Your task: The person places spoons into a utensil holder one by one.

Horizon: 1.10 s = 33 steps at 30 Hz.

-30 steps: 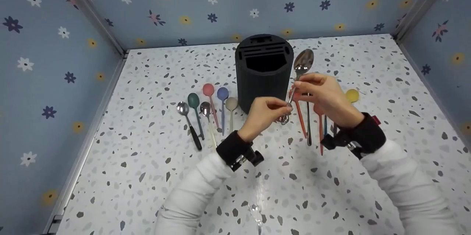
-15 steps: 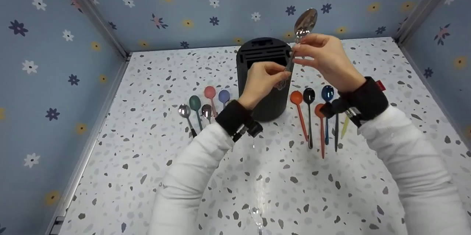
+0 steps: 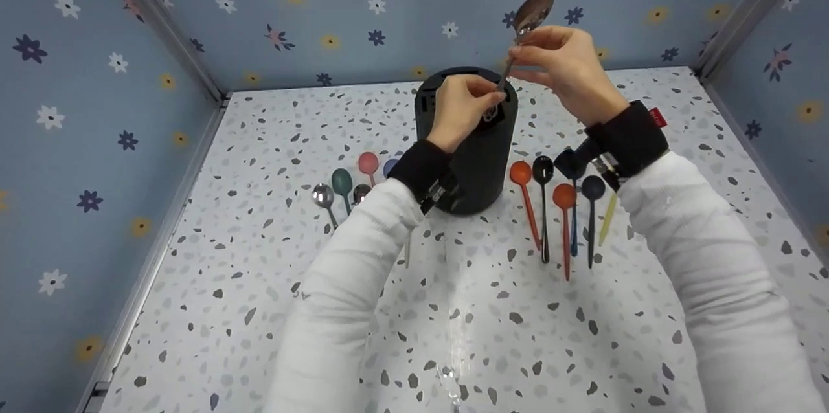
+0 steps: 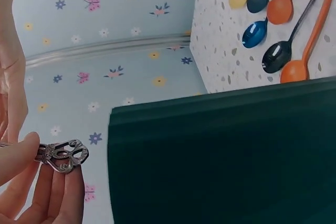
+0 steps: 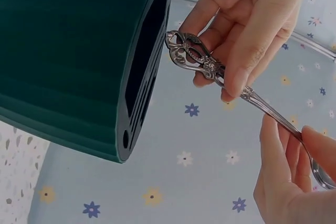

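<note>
1. Spoon point(image 3: 534, 10) at upper right of centre, bowl up, handle tip near dark holder point(image 3: 486, 167).
2. Pinched at ornate end by left hand point(image 3: 458, 112), near bowl by right hand point(image 3: 565, 63), apparently for steadiness.

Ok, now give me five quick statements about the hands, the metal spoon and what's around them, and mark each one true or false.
1. The left hand and right hand both hold the metal spoon. True.
2. The left hand is nearer the bowl. False: the right hand is; the left hand pinches the ornate handle.
3. The dark holder stands upright on the table. True.
4. The handle's end is inside the dark holder. False: the right wrist view shows it outside.
5. Two orange spoons lie right of the dark holder. True.
</note>
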Tool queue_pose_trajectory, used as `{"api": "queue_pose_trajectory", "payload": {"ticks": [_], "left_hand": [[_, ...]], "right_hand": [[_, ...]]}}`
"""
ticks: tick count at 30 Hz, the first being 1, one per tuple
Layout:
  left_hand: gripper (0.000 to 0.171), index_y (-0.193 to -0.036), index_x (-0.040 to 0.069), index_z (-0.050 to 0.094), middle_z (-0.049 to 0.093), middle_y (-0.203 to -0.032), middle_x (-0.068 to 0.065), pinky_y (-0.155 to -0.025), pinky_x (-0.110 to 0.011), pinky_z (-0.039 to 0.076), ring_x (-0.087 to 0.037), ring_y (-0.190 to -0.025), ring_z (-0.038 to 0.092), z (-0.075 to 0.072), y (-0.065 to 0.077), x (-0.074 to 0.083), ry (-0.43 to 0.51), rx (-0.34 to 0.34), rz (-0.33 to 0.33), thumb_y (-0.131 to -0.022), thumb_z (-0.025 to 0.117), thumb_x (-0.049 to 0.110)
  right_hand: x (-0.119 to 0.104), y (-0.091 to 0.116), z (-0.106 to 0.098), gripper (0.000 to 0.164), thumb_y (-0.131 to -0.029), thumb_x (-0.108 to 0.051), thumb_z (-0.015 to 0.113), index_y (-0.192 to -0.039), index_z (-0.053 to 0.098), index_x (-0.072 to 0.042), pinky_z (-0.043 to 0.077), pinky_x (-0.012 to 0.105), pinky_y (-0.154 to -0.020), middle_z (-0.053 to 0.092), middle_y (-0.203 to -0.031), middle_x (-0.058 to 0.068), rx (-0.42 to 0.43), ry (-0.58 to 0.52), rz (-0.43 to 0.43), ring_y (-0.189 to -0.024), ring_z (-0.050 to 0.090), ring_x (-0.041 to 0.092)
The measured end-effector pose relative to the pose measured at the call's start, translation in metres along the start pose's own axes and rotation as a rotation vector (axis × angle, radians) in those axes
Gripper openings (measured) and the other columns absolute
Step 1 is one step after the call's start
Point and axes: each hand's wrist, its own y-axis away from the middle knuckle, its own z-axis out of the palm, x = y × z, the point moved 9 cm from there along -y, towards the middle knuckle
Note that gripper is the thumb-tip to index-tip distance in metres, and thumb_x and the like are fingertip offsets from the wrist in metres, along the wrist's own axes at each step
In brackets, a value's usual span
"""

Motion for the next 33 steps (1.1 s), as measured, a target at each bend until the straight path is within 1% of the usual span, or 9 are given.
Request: {"api": "queue_pose_trajectory", "payload": {"ticks": [7,11,15,20,26,30,33], "left_hand": [[0.017,-0.093,0.004,0.068,0.066,-0.086,-0.008,-0.063,-0.017,0.045,-0.015,-0.075,0.060,0.002,-0.010,-0.007,-0.063,0.032,-0.015,-0.080,0.065,0.016],[0.015,-0.092,0.005,0.069,0.067,-0.087,-0.006,-0.065,-0.016,0.045,-0.014,-0.076,0.060,0.002,-0.013,-0.009,-0.087,0.065,-0.023,-0.080,0.065,0.014],[0.014,-0.091,0.005,0.069,0.067,-0.086,-0.006,-0.066,-0.016,0.046,-0.014,-0.076,0.060,0.001,-0.014,-0.011,-0.078,0.093,-0.029,-0.080,0.065,0.013],[0.013,-0.091,0.004,0.069,0.067,-0.086,-0.007,-0.065,-0.016,0.046,-0.014,-0.076,0.060,0.002,-0.014,-0.012,-0.082,0.102,-0.011,-0.081,0.064,0.011],[0.011,-0.089,0.004,0.070,0.067,-0.085,-0.007,-0.064,-0.015,0.046,-0.014,-0.075,0.061,0.004,-0.013,-0.011,-0.081,0.116,0.005,-0.081,0.064,0.009],[0.012,-0.090,0.004,0.070,0.067,-0.087,-0.007,-0.066,-0.015,0.046,-0.014,-0.077,0.061,0.005,-0.011,-0.009,-0.080,0.109,0.013,-0.081,0.064,0.010],[0.013,-0.091,0.004,0.069,0.067,-0.088,-0.008,-0.067,-0.015,0.046,-0.014,-0.079,0.061,0.004,-0.008,-0.009,-0.081,0.090,0.010,-0.082,0.063,0.010]], "right_hand": [[0.009,-0.008,-0.002,0.027,-0.078,0.004,0.061,-0.102,0.050,0.006,0.040,0.039,-0.096,0.052,-0.096,0.015,-0.043,-0.045,-0.015,-0.094,0.052,0.027],[0.018,-0.013,-0.004,0.023,-0.079,0.005,0.060,-0.100,0.051,0.006,0.037,0.041,-0.098,0.054,-0.095,0.016,-0.055,-0.063,0.006,-0.092,0.054,0.028],[0.026,-0.017,-0.007,0.020,-0.078,0.006,0.061,-0.097,0.054,0.006,0.039,0.039,-0.096,0.056,-0.093,0.016,-0.042,-0.060,0.023,-0.089,0.056,0.027],[0.032,-0.021,-0.011,0.022,-0.078,0.004,0.062,-0.098,0.054,0.005,0.041,0.037,-0.094,0.055,-0.095,0.016,-0.038,-0.043,0.021,-0.093,0.054,0.027],[0.044,-0.025,-0.021,0.017,-0.079,0.003,0.062,-0.095,0.057,0.004,0.043,0.034,-0.092,0.057,-0.091,0.012,-0.009,-0.008,0.041,-0.089,0.056,0.023],[0.051,-0.028,-0.027,0.015,-0.079,0.003,0.061,-0.093,0.057,0.004,0.044,0.033,-0.092,0.057,-0.091,0.012,0.021,0.016,0.055,-0.087,0.057,0.022],[0.056,-0.028,-0.032,0.014,-0.079,0.004,0.061,-0.093,0.058,0.004,0.044,0.032,-0.091,0.056,-0.092,0.012,0.049,0.026,0.068,-0.087,0.057,0.022]]}}
